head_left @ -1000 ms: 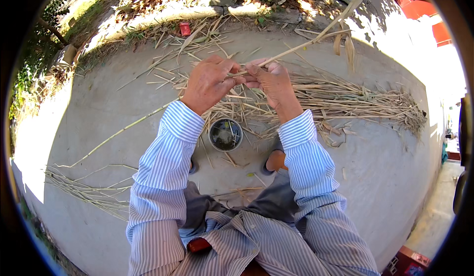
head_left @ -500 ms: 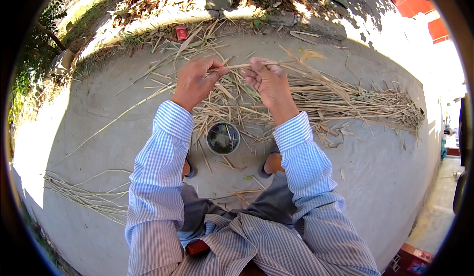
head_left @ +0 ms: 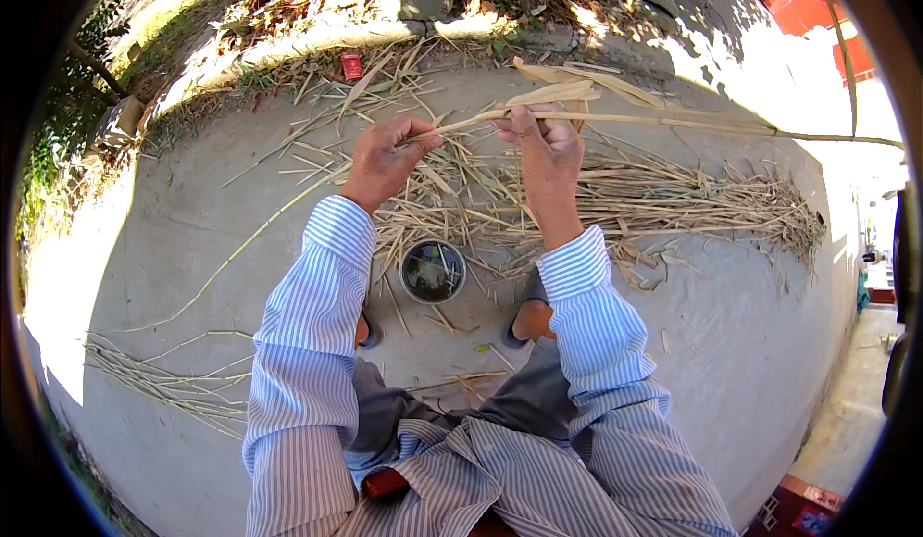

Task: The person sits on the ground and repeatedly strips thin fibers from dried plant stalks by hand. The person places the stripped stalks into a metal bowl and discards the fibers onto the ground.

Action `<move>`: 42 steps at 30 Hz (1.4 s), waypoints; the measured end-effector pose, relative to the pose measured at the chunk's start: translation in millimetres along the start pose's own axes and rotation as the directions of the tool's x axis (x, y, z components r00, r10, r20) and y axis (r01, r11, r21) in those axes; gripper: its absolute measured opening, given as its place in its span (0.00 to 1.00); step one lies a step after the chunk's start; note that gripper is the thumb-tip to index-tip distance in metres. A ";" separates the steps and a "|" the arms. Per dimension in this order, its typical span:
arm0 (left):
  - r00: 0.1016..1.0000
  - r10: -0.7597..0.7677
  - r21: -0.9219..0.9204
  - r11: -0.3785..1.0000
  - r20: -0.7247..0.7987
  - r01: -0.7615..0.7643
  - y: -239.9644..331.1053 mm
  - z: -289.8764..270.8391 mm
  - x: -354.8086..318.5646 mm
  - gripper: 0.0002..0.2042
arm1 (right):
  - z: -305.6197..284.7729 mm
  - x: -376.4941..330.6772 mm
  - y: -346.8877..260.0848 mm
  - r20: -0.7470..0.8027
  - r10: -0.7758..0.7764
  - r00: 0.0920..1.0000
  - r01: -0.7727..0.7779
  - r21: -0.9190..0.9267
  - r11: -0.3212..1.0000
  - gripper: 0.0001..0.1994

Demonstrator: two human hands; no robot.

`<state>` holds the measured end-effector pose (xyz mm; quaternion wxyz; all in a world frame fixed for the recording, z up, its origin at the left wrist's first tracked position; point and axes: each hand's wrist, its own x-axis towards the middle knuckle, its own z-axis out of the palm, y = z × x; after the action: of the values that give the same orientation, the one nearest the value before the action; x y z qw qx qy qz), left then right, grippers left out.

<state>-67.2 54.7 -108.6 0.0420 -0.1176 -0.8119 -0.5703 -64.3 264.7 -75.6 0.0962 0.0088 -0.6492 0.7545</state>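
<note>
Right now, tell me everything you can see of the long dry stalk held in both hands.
The stalk is a thin, pale tan, dried reed-like stem, held roughly level above the concrete ground. The left hand pinches its near end; the right hand grips it further along. Flat, papery leaf sheaths peel upward by the right hand. The rest runs right, bending upward near the picture's rim.
</note>
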 end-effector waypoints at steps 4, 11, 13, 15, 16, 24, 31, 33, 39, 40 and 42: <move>0.965 -0.219 -0.355 0.922 -0.145 0.156 2.2 -17.2 4.5 0.10 | -1.4 -1.7 1.5 -0.038 0.058 0.998 -0.061 -0.081 0.995 0.14; 0.900 -0.026 0.506 0.819 -0.436 0.269 -17.9 -71.3 2.0 0.13 | -13.9 3.6 2.5 -0.010 0.221 0.975 -0.218 0.118 0.969 0.13; 0.887 0.333 0.783 0.619 -0.322 0.052 -9.9 -63.4 0.4 0.13 | -11.0 -0.1 4.5 0.037 0.255 0.966 -0.256 0.254 0.933 0.14; 0.861 0.484 0.754 0.622 -0.158 -0.211 4.0 -41.2 3.9 0.11 | -1.2 -5.2 9.9 0.092 0.307 0.947 -0.320 0.320 0.892 0.15; 0.863 0.496 0.569 0.740 -0.099 -0.360 12.6 -28.4 6.5 0.10 | 4.9 -7.4 10.7 0.121 0.326 0.938 -0.348 0.351 0.869 0.15; 0.970 0.238 0.518 0.835 -0.039 -0.185 -2.2 -59.9 2.7 0.07 | -12.6 -3.7 8.6 0.096 0.406 0.909 -0.411 0.378 0.830 0.15; 0.962 0.270 0.536 0.817 -0.033 -0.211 1.5 -79.7 -3.0 0.09 | -13.0 -1.7 13.2 0.007 0.445 0.896 -0.402 0.444 0.801 0.14; 0.942 0.336 0.573 0.769 0.015 -0.284 18.9 -66.3 0.0 0.10 | -7.5 -3.0 17.0 0.042 0.449 0.893 -0.417 0.454 0.787 0.14; 0.960 0.253 0.604 0.749 0.118 -0.272 47.1 -30.3 -2.0 0.11 | 1.5 -9.0 17.3 0.111 0.554 0.825 -0.546 0.409 0.731 0.13; 0.967 0.230 0.597 0.762 0.111 -0.250 49.1 -24.1 -5.8 0.11 | 0.7 -9.4 18.0 0.113 0.573 0.811 -0.570 0.373 0.732 0.13; 0.983 0.154 0.568 0.802 0.100 -0.183 50.0 -13.5 -13.0 0.11 | -1.5 -9.1 20.6 0.101 0.593 0.799 -0.590 0.320 0.741 0.13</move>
<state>-43.5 56.3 -60.8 0.1060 -0.1850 -0.9331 -0.2897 -58.5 262.1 -97.2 -0.1486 -0.1839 -0.4797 0.8450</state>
